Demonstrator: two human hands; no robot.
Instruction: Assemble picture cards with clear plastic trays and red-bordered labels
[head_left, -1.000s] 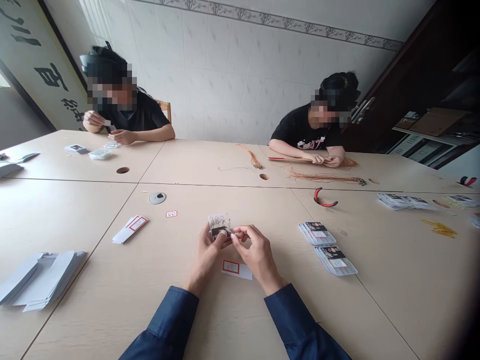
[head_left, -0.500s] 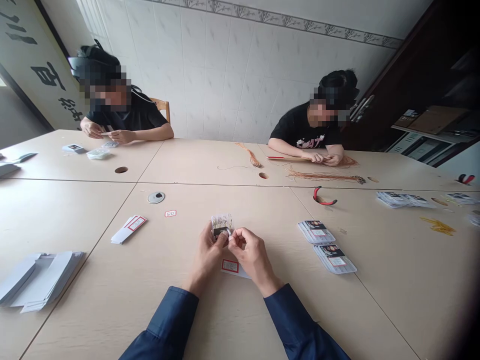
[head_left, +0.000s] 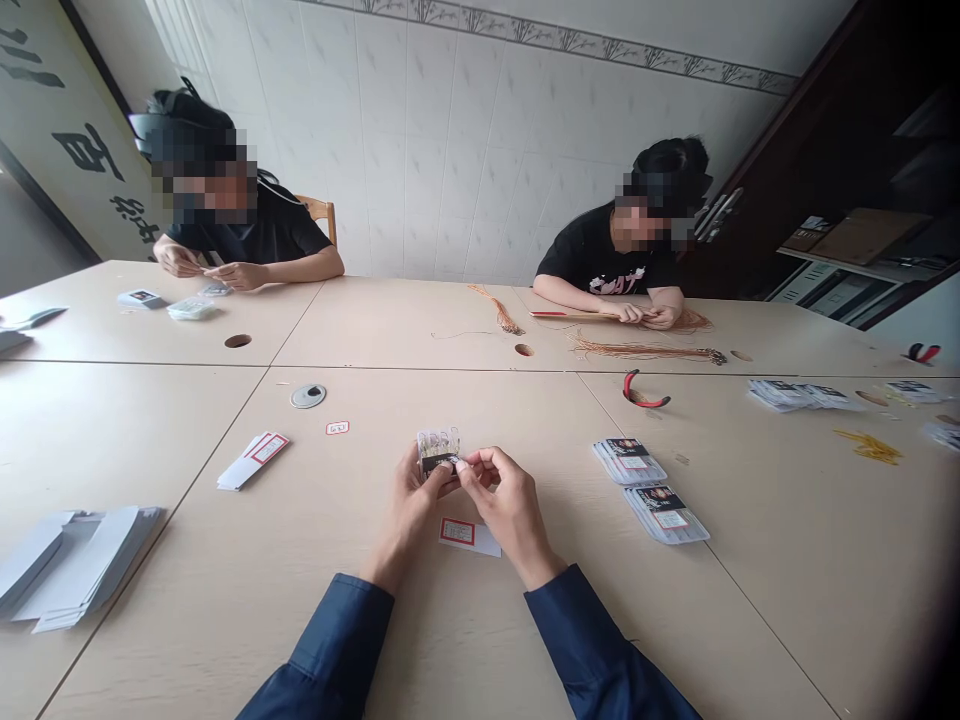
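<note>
My left hand (head_left: pixel 405 505) holds a small clear pack with a black label (head_left: pixel 439 447) upright above the table, its thumb pressed on the front. Several thin, curved, metal-looking pieces show in the pack's upper half, too small to name. At the pack's lower right edge, my right hand (head_left: pixel 506 500) pinches with thumb and forefinger, its other fingers curled. Whatever lies between those fingertips is mostly hidden. Below the hands a white card with a red-bordered label (head_left: pixel 458 532) lies flat on the table.
Two stacks of similar packs (head_left: pixel 666 513) lie at right, with red-handled pliers (head_left: pixel 645 392) behind. White cards (head_left: pixel 255 459) and a white paper stack (head_left: pixel 82 560) are at left. Two people sit across the table, one near bundles of orange cord (head_left: pixel 645 350).
My right hand's fingers have shifted slightly at the pack's edge, and more of the white card below shows. The whole view has drifted slightly.
</note>
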